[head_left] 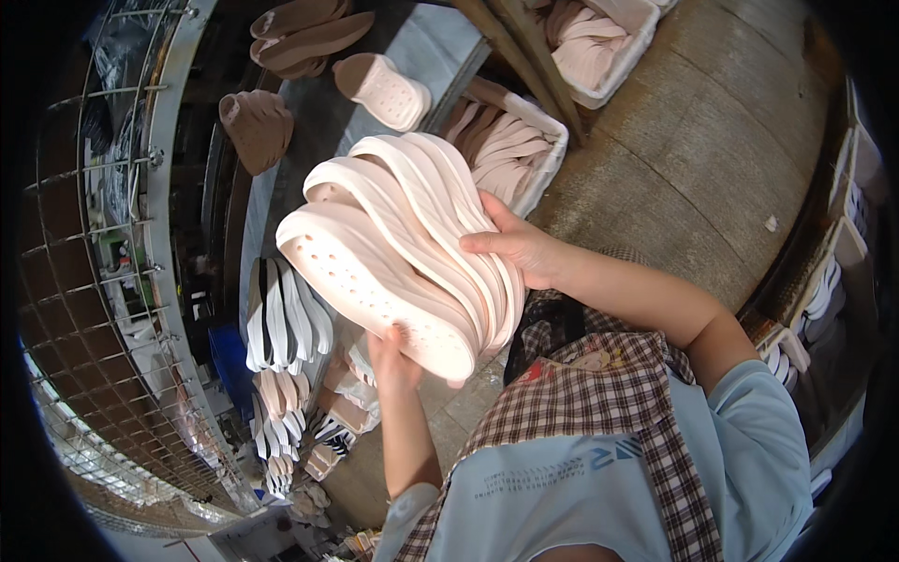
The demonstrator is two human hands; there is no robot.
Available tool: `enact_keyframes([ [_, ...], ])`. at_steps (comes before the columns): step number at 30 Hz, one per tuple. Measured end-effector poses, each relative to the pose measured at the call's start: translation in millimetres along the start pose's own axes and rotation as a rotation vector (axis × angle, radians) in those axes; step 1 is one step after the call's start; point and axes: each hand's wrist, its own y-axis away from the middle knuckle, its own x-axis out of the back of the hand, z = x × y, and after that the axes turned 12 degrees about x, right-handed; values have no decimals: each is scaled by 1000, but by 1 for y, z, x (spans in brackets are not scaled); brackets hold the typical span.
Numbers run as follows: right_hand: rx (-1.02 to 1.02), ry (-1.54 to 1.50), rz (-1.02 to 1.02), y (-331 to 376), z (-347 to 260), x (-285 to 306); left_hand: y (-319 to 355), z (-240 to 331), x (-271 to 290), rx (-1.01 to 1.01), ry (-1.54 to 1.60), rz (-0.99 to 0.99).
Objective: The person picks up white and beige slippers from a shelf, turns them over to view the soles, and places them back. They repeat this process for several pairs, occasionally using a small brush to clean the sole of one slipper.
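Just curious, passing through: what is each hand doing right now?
Left hand: closed on the pink soles, gripping from below.
Right hand: closed on the same stack, at its side.

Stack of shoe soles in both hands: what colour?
Pale pink soles, clearest in the head view.

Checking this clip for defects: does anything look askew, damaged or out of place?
Nothing is visibly damaged. The pink soles held between the left hand and right hand are fanned unevenly rather than squared up. One lone pink sole lies apart on the table.

A fanned stack of pale pink perforated shoe soles (403, 248), on edge, gripped between both hands.
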Motion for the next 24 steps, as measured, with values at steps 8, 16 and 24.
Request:
enact_keyframes([
  [8,302,230,174,45,-63,-17,-100,21,-65,181,106,-531],
  [16,256,213,427,61,-71,-19,-141,16,-111,395,-154,-525],
  [24,-97,33,532,74,-65,13,-157,-9,-112,934,-56,-485],
])
